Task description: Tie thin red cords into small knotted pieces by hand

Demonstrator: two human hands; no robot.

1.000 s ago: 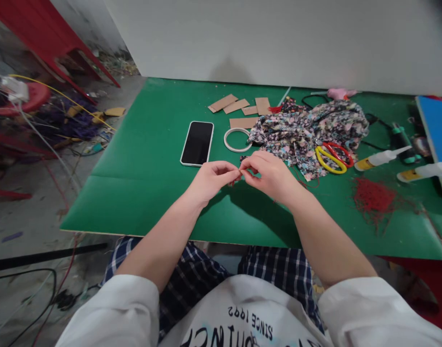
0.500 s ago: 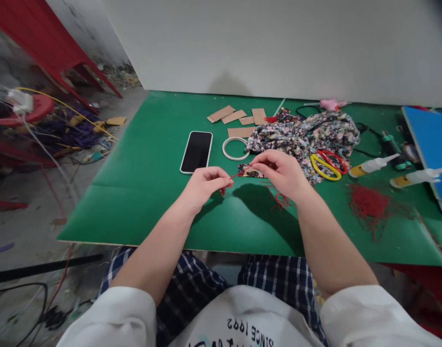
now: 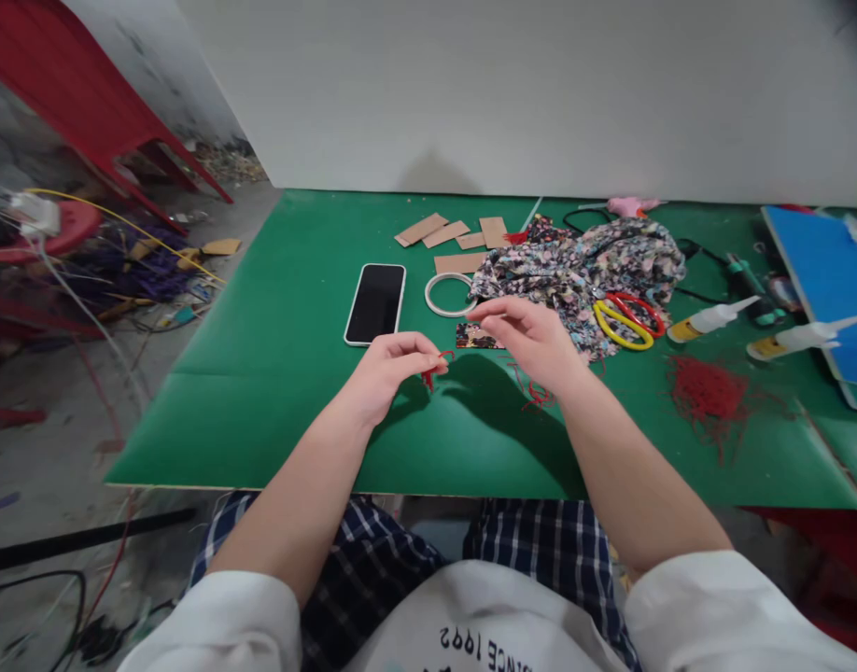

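Observation:
Pinched between the thumb and fingers of my left hand (image 3: 393, 366) is a small red thread tassel (image 3: 428, 378). Its strands hang below the fingertips and one short end curls out to the right. My right hand (image 3: 523, 336) hovers to the right, fingers stretched and parted from the thumb, with nothing visible in it. Beneath its fingertips lies a small floral fabric-covered strip (image 3: 479, 336). Loose red threads (image 3: 537, 397) are scattered on the table under my right hand, and a bigger heap of red thread (image 3: 709, 387) sits farther right.
On the green table (image 3: 246, 327) are a phone (image 3: 376, 303), a roll of tape (image 3: 429, 297), cardboard pieces (image 3: 460, 263), crumpled floral fabric (image 3: 575, 266), scissors (image 3: 625, 334) and two glue bottles (image 3: 705, 322). A pink glue gun (image 3: 631, 205) lies behind the fabric.
The red thread stretched between both hands is released by my right hand, which has opened. Its free end now curls beside my left fingertips. The view has shifted slightly.

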